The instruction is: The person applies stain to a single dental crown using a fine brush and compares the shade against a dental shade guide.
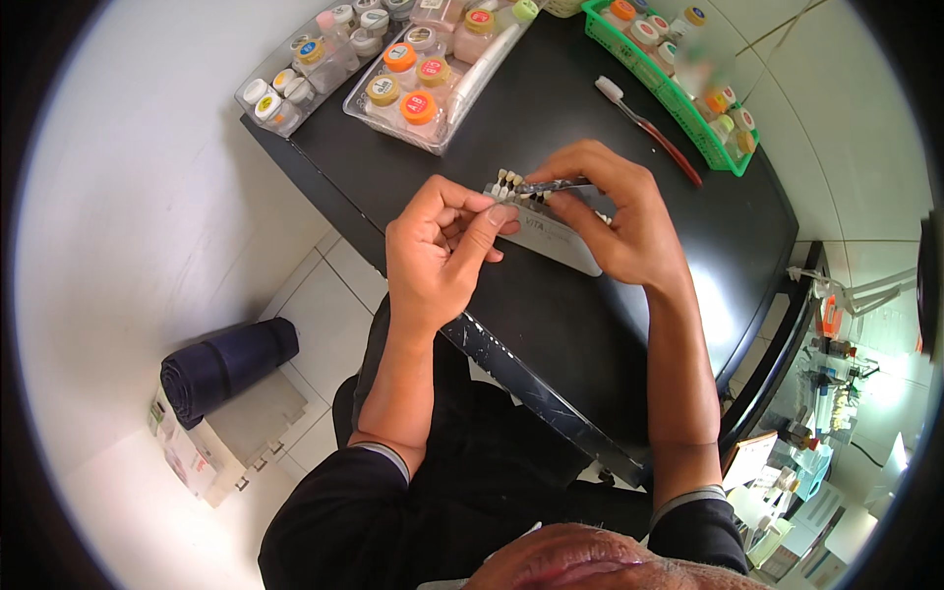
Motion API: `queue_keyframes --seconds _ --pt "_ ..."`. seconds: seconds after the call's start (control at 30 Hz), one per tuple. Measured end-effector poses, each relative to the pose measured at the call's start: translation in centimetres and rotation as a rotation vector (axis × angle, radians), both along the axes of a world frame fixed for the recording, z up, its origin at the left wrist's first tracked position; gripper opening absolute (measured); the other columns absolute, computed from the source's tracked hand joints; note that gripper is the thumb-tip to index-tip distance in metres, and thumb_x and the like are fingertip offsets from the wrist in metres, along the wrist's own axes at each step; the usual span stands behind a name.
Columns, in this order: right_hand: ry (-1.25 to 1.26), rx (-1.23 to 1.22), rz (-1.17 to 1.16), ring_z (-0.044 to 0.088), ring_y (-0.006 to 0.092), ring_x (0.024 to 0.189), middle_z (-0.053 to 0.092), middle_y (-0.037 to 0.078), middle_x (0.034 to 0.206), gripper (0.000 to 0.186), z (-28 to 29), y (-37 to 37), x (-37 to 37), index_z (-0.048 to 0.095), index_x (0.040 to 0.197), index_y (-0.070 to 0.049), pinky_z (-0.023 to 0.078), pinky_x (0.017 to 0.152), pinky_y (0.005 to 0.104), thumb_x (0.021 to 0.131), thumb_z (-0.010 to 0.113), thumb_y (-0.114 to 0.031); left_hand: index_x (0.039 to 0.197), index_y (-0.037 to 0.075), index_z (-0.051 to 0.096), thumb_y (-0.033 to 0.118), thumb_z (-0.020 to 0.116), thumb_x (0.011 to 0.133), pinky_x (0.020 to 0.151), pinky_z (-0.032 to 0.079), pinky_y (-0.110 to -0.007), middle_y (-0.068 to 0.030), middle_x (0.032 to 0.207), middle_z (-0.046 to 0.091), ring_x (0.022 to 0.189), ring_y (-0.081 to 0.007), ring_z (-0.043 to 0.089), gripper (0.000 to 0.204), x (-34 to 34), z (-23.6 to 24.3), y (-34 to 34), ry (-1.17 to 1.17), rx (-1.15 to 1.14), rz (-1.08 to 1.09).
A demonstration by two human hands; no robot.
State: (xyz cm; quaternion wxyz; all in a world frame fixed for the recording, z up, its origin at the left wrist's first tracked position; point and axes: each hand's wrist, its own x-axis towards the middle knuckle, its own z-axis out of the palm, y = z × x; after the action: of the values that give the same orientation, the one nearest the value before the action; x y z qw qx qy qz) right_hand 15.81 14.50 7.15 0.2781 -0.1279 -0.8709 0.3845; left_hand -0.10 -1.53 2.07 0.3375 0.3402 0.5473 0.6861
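A pale grey dental shade guide (563,247), with several tooth-coloured tabs (506,181) along its upper edge, is in front of me over the black table. My left hand (439,246) is at its left end, thumb and index finger pressed together. Whatever lies between those fingertips is too small to tell. My right hand (612,211) curls over the right part of the guide, its fingers closed on the upper edge. Beside its fingertips a dark, shiny strip (556,185) lies across the tabs. The right hand's palm and fingers hide several of the tabs.
Clear trays of lidded jars (418,108) and small bottles (278,108) stand at the table's far left. A green basket (678,98) of jars is at the far right, near a red-and-white toothbrush (649,130). A dark rolled mat (231,364) is low on the left.
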Motion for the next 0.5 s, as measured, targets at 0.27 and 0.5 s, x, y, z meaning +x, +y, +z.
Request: queue_keyframes --seconds 0.27,0.5 --pt "-0.042 -0.171 -0.052 0.081 0.0270 0.093 0.083 0.016 0.100 0.020 1.0 -1.1 -0.1 0.080 0.112 0.002 0.062 0.086 0.0391 0.094 0.085 -0.005 0.107 0.003 0.064 0.007 0.075 0.109 0.066 0.060 -0.023 -0.0108 0.097 0.083 0.091 -0.0168 0.084 0.012 -0.3 -0.3 0.2 -0.009 0.055 -0.085" --pt "-0.037 -0.239 -0.149 0.081 0.0225 0.095 0.086 0.014 0.105 0.019 1.3 0.5 1.3 0.081 0.113 0.004 0.060 0.090 0.0362 0.096 0.082 -0.004 0.111 0.002 0.071 0.014 0.091 0.096 0.076 0.060 -0.032 -0.0067 0.099 0.082 0.088 -0.0182 0.078 0.028 0.3 -0.8 0.7 0.303 0.032 0.009"
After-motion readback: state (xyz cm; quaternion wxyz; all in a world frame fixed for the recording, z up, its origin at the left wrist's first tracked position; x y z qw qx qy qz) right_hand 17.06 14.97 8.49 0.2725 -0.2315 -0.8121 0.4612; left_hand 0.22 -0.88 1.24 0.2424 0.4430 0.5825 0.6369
